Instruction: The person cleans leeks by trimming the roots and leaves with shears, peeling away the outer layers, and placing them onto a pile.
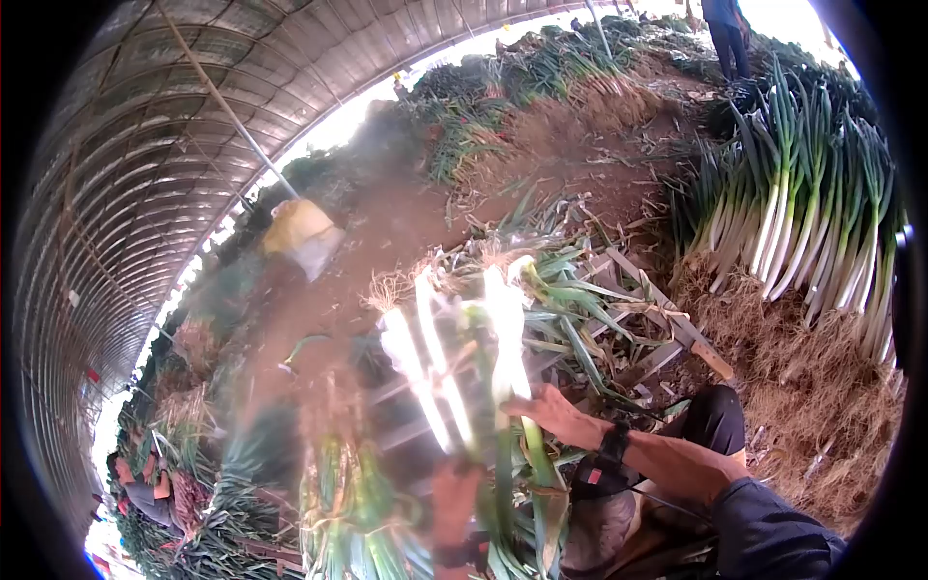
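Note:
My right hand [553,414] is closed around the stalk of a thick green onion [507,329], whose white shank and roots point away from me. Lower down, my left hand [454,493] is smeared by motion, so its fingers cannot be made out. Just beyond it lie two or more bright white green onion shanks [425,367], roots at the far end, running down toward that hand. To the left is a pile of green onions [343,498] with green leaves toward me, partly blurred. Glare washes out detail on the white shanks.
A wooden frame [657,314] with loose leaves lies ahead. At right stands a large stack of green onions [788,208], with matted roots [793,416] below. A yellow-white sack [302,232] sits on the soil. One person [727,39] stands far back; another [159,493] is at lower left.

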`<state>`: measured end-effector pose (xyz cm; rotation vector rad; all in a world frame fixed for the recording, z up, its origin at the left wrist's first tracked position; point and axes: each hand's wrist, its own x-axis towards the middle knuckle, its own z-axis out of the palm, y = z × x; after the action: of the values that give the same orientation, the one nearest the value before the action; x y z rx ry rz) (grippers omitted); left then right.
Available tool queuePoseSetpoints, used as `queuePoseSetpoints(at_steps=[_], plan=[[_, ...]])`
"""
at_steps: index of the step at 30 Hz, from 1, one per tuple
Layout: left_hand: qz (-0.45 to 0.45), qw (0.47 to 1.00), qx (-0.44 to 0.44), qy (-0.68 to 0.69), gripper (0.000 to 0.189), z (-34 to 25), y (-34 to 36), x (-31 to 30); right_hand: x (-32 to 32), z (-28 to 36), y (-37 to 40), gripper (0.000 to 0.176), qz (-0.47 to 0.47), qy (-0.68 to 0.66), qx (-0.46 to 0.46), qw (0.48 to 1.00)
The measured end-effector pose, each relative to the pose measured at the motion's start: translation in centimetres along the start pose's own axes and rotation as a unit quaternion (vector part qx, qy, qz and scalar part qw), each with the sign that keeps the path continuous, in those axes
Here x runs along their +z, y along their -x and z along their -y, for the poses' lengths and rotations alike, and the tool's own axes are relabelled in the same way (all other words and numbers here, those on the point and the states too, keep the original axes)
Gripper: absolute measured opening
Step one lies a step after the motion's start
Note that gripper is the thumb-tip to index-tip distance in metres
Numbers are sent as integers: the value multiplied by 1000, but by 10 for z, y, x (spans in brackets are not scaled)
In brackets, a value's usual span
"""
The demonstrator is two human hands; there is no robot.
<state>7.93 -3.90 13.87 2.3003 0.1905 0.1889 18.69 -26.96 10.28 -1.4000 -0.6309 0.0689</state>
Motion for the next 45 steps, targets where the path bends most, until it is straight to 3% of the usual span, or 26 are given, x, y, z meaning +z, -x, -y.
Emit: queuePoseSetpoints(at_steps=[3,4,5,6,7,8,11,12,15,16,19,21,22,24,27,29,31,33,34,35,36,38,41,43,45], plan=[[-20,992,24,-120,36,35,-3,-9,0,31,18,36,-47,141,-71,986],[-24,983,-9,-183,36,38,-4,-11,1,14,16,34,-69,81,55,993],[-28,968,-42,-245,36,43,-6,-14,0,11,19,36,-83,48,107,990],[-39,947,-19,-320,35,60,-8,-16,-2,8,23,39,-96,14,158,983],[-41,981,-11,-187,33,77,-4,-24,-4,4,25,41,-105,-19,207,973],[-41,998,-2,-52,32,77,2,-36,4,3,23,49,-161,141,-36,976],[-28,948,-123,293,27,70,10,-53,-1,8,34,49,-127,31,77,988],[-72,932,-137,327,28,86,14,-49,0,12,36,48,-115,13,96,989],[-126,964,-71,224,27,144,13,-33,3,-6,32,46,-87,-55,170,980],[-116,980,-33,161,24,157,14,-29,4,10,35,40,-63,-29,106,992],[-110,989,93,-13,17,177,14,-16,10,-7,32,35,-23,-34,131,990],[-122,969,187,-103,12,163,8,-8,12,-17,28,33,-26,-69,187,980],[-100,991,84,7,11,156,7,2,13,-22,28,34,-47,-76,239,967],[-34,986,-48,154,12,120,4,2,14,-34,29,36,-79,-94,248,961],[14,979,-128,157,11,101,-2,10,11,-41,32,37,-84,-89,206,971],[38,994,-42,97,17,112,3,21,7,-41,39,42,-35,-6,187,982],[61,996,-34,55,20,63,9,23,5,-36,42,48,14,31,158,987],[97,993,-15,59,25,47,12,37,4,-21,40,55,65,25,119,990],[114,992,-21,51,30,45,13,45,9,16,44,66,38,-57,141,988],[132,990,-26,42,36,42,13,53,6,19,44,65,47,1,110,993],[129,990,27,55,36,43,14,62,4,24,45,65,55,59,79,994],[124,980,135,80,38,56,12,83,3,44,47,57,42,30,98,994],[112,969,204,-80,49,59,9,100,2,35,38,56,59,-60,207,975],[181,981,36,-53,54,10,13,92,1,13,40,54,88,-15,175,981],[149,984,87,-44,52,11,14,95,2,29,35,55,123,81,197,969]])
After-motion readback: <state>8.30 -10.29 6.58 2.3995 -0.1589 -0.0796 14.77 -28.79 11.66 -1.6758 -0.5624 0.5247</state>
